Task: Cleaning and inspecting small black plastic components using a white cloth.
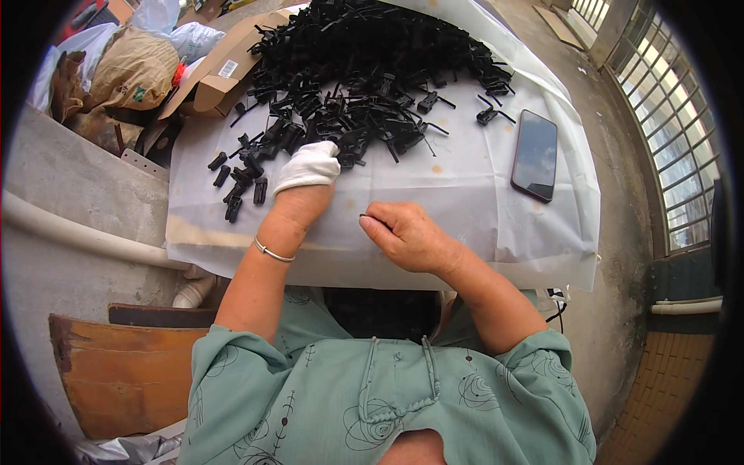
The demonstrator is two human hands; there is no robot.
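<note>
A big heap of black plastic parts with thin prongs (341, 77) covers the far half of the table. At its near edge is my left hand (308, 167), in a white glove, with its fingers curled against the parts; whether it grips one is hidden. My right hand (411, 236), bare, is closed in a fist over the sheet nearer to me. A small dark tip shows between its thumb and forefinger, too little to name. Left of the glove lie several separate small black blocks (233, 208) without visible prongs.
A white plastic sheet (465, 209) covers the table. On its right side lies a dark phone (535, 155); near that, a single black part (487, 116) sits apart from the heap. An open cardboard box (213, 85) and bags (136, 66) crowd the far left.
</note>
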